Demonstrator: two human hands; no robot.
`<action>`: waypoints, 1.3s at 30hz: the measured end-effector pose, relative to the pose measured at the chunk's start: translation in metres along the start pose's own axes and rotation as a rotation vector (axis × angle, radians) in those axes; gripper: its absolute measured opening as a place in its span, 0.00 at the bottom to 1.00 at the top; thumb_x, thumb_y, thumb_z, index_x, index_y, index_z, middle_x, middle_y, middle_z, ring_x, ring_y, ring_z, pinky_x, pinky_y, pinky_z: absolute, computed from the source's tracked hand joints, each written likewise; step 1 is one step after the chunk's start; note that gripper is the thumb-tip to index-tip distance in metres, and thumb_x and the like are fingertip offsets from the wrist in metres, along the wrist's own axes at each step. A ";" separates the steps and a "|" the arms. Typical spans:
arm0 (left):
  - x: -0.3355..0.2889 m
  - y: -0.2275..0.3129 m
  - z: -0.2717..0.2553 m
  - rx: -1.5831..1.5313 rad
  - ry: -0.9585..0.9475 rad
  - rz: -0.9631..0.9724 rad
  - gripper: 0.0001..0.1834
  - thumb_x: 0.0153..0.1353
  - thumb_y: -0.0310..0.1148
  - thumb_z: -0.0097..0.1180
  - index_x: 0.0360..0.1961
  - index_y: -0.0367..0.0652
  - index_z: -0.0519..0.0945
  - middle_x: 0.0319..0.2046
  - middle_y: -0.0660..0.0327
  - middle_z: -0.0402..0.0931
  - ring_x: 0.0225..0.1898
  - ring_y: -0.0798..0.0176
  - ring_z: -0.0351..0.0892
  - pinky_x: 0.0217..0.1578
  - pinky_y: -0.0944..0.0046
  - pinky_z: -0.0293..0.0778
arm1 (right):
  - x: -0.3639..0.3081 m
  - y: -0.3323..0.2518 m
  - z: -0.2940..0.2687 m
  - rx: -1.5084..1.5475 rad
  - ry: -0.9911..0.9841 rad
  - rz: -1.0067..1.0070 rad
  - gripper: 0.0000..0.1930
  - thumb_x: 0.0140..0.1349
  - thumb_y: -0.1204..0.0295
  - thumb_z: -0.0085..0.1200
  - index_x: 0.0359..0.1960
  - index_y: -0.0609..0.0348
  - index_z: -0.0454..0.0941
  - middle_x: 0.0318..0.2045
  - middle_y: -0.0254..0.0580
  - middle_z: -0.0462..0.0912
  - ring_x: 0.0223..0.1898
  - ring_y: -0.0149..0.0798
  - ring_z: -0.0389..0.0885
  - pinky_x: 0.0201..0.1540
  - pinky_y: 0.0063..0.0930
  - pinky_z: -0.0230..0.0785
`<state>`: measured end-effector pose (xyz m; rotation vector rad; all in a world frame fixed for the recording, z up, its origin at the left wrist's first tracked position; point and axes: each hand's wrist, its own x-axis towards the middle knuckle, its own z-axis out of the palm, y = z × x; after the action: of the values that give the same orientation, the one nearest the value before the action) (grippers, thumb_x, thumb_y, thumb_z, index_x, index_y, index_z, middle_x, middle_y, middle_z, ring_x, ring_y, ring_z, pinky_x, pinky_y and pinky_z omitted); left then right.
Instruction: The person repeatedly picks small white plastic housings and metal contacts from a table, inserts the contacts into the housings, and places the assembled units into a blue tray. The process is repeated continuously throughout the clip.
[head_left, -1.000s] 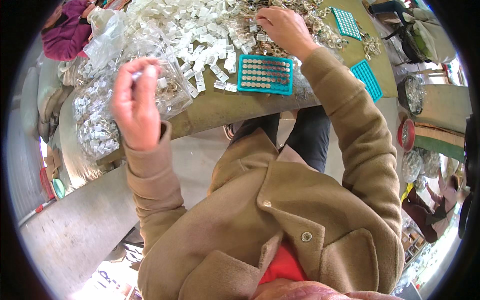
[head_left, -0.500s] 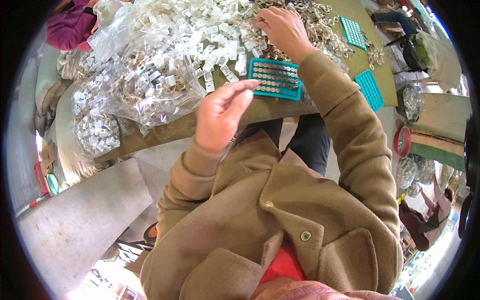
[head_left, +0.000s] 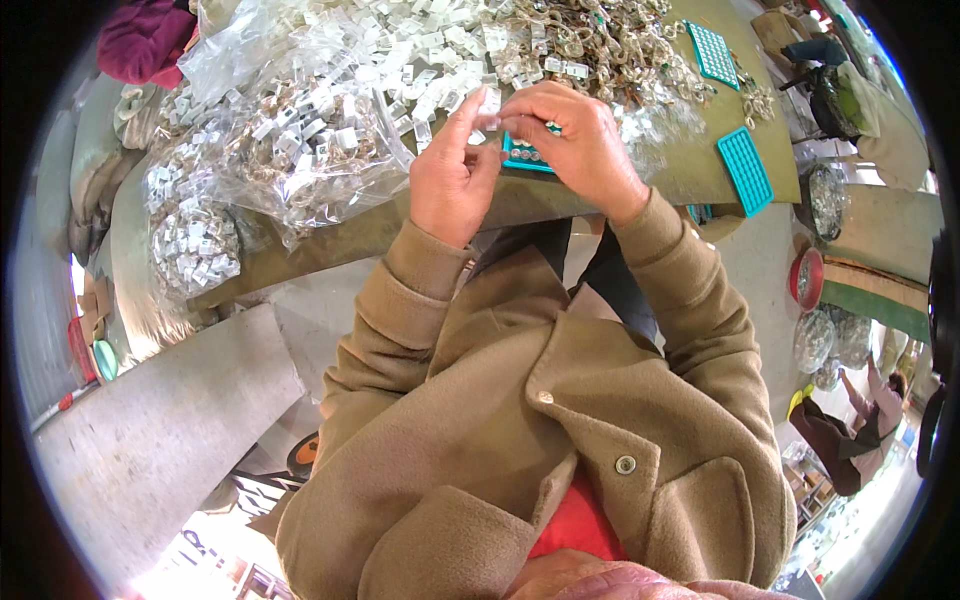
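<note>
My left hand [head_left: 452, 185] and my right hand [head_left: 582, 142] meet over the near edge of the table. The left thumb and forefinger close toward a small pale piece [head_left: 487, 122] between the hands; its kind is too small to tell. My right hand's fingers are pinched at its other side, and what they grip is mostly hidden. Beneath the right hand lies a teal tray [head_left: 526, 165] with round silvery pieces in its holes, largely covered by that hand. Just beyond are heaped small white plastic cases [head_left: 400, 55] and a tangle of metallic, looped pieces [head_left: 600, 45].
Clear plastic bags [head_left: 310, 165] of white and metallic pieces lie at left. Two more teal trays, a far one [head_left: 712, 53] and a nearer one [head_left: 745, 172], lie on the right. Another person's purple sleeve [head_left: 145, 42] shows at far left. A red bowl [head_left: 804, 280] stands beyond the table's right end.
My right hand has come back from the metallic heap to meet the left, now covering much of the middle tray. My left hand has shifted slightly right and up.
</note>
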<state>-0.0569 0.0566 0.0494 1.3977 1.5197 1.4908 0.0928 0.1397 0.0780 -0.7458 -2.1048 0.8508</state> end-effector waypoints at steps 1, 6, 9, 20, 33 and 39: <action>-0.003 0.000 0.001 0.056 0.012 -0.014 0.19 0.59 0.24 0.59 0.53 0.39 0.76 0.37 0.55 0.82 0.29 0.72 0.80 0.32 0.69 0.77 | -0.006 -0.003 0.002 0.022 0.023 0.011 0.06 0.60 0.76 0.58 0.38 0.62 0.82 0.28 0.43 0.82 0.30 0.41 0.82 0.34 0.30 0.73; -0.019 0.006 0.003 0.166 -0.045 -0.003 0.07 0.60 0.28 0.60 0.39 0.40 0.79 0.26 0.57 0.80 0.26 0.66 0.81 0.30 0.67 0.76 | -0.027 -0.009 0.006 0.632 0.050 0.455 0.08 0.65 0.74 0.54 0.42 0.66 0.80 0.29 0.32 0.80 0.30 0.24 0.77 0.33 0.18 0.71; -0.028 0.008 0.006 0.206 -0.082 0.021 0.04 0.61 0.27 0.59 0.36 0.40 0.80 0.22 0.61 0.77 0.24 0.73 0.75 0.26 0.70 0.71 | -0.032 -0.009 0.010 0.718 0.142 0.589 0.10 0.67 0.71 0.53 0.45 0.64 0.79 0.30 0.31 0.79 0.30 0.23 0.77 0.33 0.17 0.69; -0.046 0.007 0.027 -0.440 -0.103 -0.478 0.05 0.66 0.27 0.54 0.37 0.36 0.76 0.19 0.63 0.76 0.18 0.75 0.72 0.17 0.74 0.67 | -0.071 -0.001 0.015 0.843 0.106 0.706 0.04 0.64 0.73 0.59 0.35 0.58 0.78 0.26 0.25 0.75 0.25 0.20 0.69 0.29 0.14 0.61; -0.050 0.001 0.022 -0.276 -0.227 -0.531 0.05 0.63 0.28 0.57 0.36 0.38 0.82 0.26 0.67 0.79 0.22 0.78 0.72 0.21 0.75 0.70 | -0.088 0.009 0.008 1.217 0.112 0.792 0.03 0.65 0.75 0.56 0.38 0.55 0.76 0.31 0.28 0.77 0.29 0.22 0.75 0.31 0.17 0.69; -0.039 -0.015 0.007 0.074 -0.131 -0.246 0.08 0.60 0.28 0.61 0.40 0.42 0.84 0.34 0.65 0.80 0.25 0.71 0.75 0.26 0.70 0.72 | -0.088 0.012 0.010 1.285 0.148 0.777 0.03 0.67 0.75 0.55 0.38 0.53 0.74 0.31 0.30 0.77 0.28 0.23 0.77 0.30 0.19 0.73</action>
<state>-0.0439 0.0255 0.0239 1.2702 1.6129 1.1832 0.1374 0.0810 0.0279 -0.7894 -0.7092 2.1221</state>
